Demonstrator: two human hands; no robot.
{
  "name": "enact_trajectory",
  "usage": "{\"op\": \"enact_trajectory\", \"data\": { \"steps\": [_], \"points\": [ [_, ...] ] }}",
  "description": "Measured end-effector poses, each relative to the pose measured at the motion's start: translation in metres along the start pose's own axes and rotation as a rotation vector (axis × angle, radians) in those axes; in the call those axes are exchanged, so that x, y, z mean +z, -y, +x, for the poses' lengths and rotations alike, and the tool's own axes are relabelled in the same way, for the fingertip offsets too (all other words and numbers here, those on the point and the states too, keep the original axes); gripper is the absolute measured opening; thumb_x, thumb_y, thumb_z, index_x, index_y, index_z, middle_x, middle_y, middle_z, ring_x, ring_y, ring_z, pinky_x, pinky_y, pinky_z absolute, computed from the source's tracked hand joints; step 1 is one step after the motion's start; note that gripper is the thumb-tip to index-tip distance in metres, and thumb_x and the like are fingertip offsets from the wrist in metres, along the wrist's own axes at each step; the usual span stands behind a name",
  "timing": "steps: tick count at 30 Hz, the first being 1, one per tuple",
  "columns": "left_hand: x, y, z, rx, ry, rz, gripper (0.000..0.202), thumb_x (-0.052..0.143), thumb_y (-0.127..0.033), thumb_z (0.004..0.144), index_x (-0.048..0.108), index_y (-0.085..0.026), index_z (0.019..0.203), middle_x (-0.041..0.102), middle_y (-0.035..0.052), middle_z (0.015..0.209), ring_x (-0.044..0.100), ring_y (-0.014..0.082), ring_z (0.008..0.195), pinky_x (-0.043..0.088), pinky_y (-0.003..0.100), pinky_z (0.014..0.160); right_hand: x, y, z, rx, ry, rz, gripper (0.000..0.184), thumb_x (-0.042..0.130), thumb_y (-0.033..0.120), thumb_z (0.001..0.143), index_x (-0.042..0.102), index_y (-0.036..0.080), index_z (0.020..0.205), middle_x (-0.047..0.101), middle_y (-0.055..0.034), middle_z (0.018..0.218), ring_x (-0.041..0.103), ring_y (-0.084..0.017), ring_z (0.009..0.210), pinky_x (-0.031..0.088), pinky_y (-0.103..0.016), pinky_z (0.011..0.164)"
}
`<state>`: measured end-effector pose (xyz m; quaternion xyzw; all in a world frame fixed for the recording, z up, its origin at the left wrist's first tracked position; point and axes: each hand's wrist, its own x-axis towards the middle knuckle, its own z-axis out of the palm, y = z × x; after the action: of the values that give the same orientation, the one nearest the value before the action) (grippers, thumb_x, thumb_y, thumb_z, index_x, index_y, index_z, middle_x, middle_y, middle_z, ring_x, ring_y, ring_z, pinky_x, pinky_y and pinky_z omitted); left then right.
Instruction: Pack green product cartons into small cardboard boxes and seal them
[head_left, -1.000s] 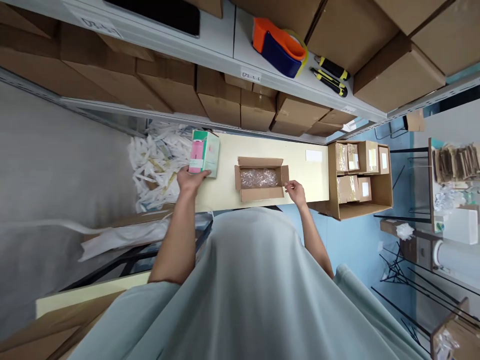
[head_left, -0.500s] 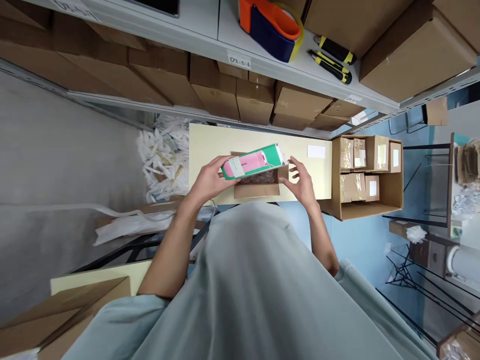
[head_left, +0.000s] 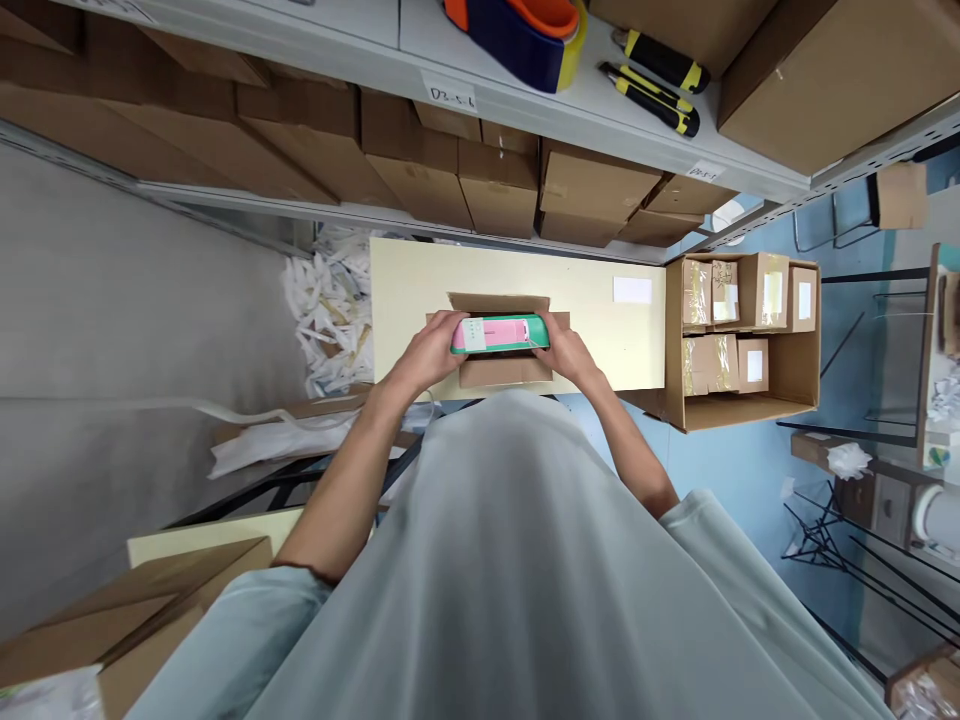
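Observation:
A green and pink product box (head_left: 500, 334) lies level over the opening of a small cardboard box (head_left: 506, 373) with its flaps spread. My left hand (head_left: 429, 352) grips the product box at its left end. At its right end, the fingers of my right hand (head_left: 568, 350) are closed on it. A pink item and a pale label are printed or stuck on its top face. The inside of the cardboard box is mostly hidden beneath it. Both stand on a pale yellow table (head_left: 405, 275).
On the right, a large carton (head_left: 750, 412) holds several small taped boxes. A white label (head_left: 632, 290) lies on the table. Above runs a shelf with a tape dispenser (head_left: 525, 40) and utility knives (head_left: 652, 98). White scraps (head_left: 334, 310) are heaped at the left.
The product box has come down from a tilt to level over the cardboard box. My right hand, apart from it or barely touching before, has closed on its right end.

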<state>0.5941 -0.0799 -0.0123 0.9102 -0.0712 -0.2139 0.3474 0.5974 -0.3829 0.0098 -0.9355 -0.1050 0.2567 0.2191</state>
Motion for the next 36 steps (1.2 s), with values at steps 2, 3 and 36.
{"op": "enact_trajectory", "data": {
  "steps": [2, 3, 36],
  "points": [
    [0.007, -0.001, 0.002, 0.002, -0.021, 0.016, 0.082, 0.069, -0.014, 0.082, 0.061, -0.019, 0.163, 0.061, 0.0153, 0.164, 0.059, 0.0393, 0.155, 0.053, 0.048, 0.132, 0.004, -0.004, 0.005, 0.033, 0.026, -0.023, 0.079, 0.064, 0.023, 0.104, 0.039, 0.017, 0.178, 0.078, -0.0219, 0.149, 0.082, -0.043, 0.118, 0.069, -0.058, 0.104],
    [0.009, -0.001, 0.004, 0.007, -0.027, 0.022, 0.082, 0.069, -0.013, 0.082, 0.060, -0.019, 0.163, 0.060, 0.0154, 0.165, 0.059, 0.0394, 0.156, 0.052, 0.048, 0.132, 0.005, -0.006, 0.006, 0.037, 0.031, -0.026, 0.078, 0.064, 0.022, 0.104, 0.039, 0.015, 0.178, 0.078, -0.0232, 0.150, 0.082, -0.044, 0.119, 0.068, -0.058, 0.105],
    [0.048, -0.006, 0.009, 0.073, 0.037, -0.053, 0.081, 0.069, -0.018, 0.089, 0.056, -0.017, 0.169, 0.059, 0.0160, 0.171, 0.057, 0.0363, 0.161, 0.049, 0.047, 0.136, -0.014, -0.030, -0.006, 0.060, 0.068, -0.169, 0.064, 0.073, 0.021, 0.100, 0.053, 0.019, 0.160, 0.058, -0.0225, 0.160, 0.075, -0.040, 0.119, 0.070, -0.060, 0.100]
  ]
}}
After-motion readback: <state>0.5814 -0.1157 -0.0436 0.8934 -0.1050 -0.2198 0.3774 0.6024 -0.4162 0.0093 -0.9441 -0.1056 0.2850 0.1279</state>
